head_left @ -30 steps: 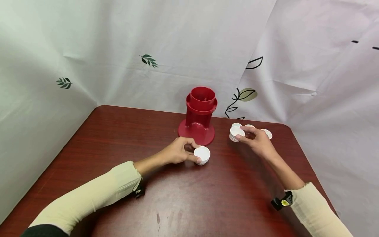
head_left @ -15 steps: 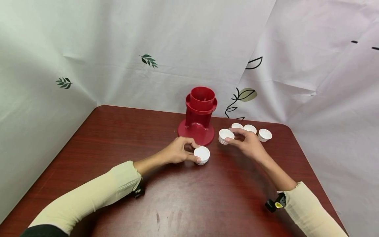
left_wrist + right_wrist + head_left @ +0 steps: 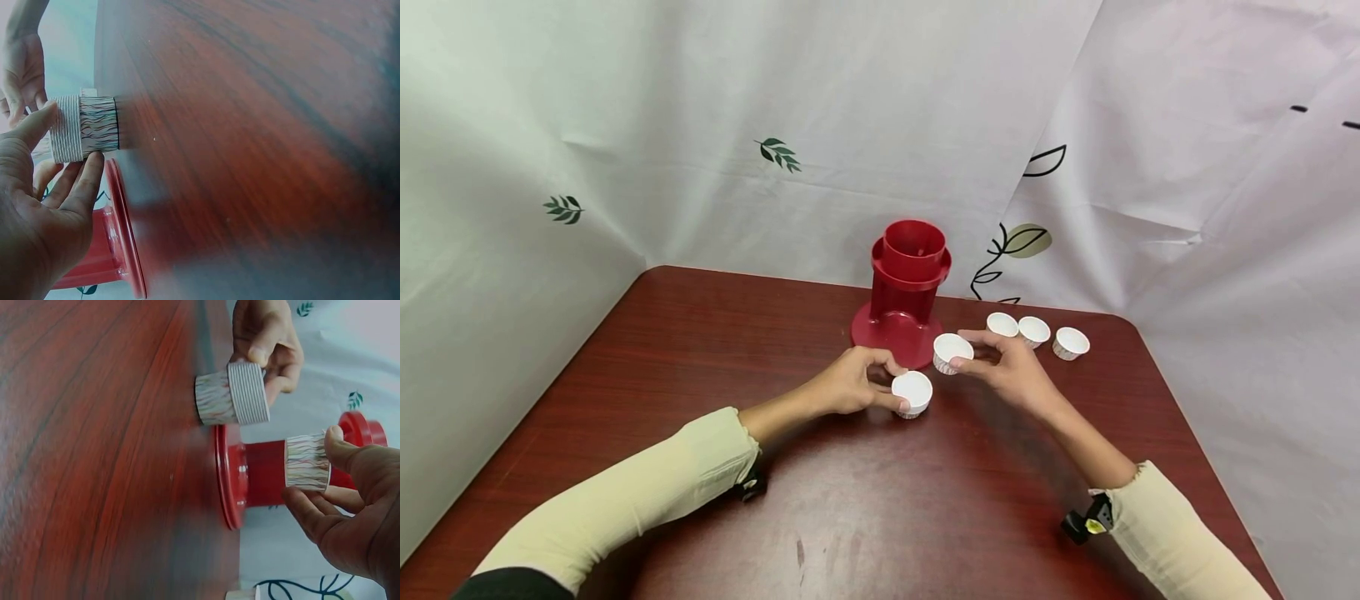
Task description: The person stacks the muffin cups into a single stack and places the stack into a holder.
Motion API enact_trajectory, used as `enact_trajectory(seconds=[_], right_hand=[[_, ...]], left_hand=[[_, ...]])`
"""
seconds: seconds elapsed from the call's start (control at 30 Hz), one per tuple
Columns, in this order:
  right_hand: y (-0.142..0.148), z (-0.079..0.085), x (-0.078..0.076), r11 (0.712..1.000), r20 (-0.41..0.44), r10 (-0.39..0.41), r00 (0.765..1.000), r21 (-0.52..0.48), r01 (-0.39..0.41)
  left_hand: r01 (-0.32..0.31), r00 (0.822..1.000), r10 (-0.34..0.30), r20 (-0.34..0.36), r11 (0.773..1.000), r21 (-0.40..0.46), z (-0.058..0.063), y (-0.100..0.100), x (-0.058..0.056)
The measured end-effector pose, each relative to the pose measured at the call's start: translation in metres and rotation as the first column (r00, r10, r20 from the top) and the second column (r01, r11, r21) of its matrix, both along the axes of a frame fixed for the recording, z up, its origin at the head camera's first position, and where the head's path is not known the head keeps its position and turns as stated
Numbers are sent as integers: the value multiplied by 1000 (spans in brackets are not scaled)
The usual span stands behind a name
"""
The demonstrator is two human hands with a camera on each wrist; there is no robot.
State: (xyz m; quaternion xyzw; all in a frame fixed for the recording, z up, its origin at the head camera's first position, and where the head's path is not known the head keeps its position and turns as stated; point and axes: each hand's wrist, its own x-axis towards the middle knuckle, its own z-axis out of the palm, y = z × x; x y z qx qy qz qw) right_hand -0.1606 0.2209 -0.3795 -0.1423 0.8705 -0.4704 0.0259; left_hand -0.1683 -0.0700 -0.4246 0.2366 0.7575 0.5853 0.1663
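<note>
My left hand grips a stack of nested white paper cups by its side, in front of the red stand. In the left wrist view many layered rims of the stack show above a patterned lowest cup, which stands on the table. Thumb and fingers of my right hand pinch one white paper cup, mouth up. In the right wrist view this single cup hangs above table level, apart from the stack. Its side carries wavy coloured streaks.
Just behind the stack stands a red plastic stand with a round base and a tube on top. Three white cups, among them the rightmost cup, sit near the back right edge of the brown table. White sheeting hangs behind.
My right hand has carried its cup leftward from the group at the back right, closer to the stack. My left hand and the stack have stayed put.
</note>
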Motion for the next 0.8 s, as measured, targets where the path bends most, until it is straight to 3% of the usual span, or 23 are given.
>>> enact_trajectory(seconds=[0.53, 0.8], right_hand=[[-25, -1, 16, 991, 49, 80, 996, -113, -74], [-33, -4, 20, 989, 49, 111, 993, -103, -105]], left_hand=[[5, 1000, -6, -14, 1000, -10, 0, 0, -1], [0, 999, -1, -34, 1000, -20, 0, -1, -1]])
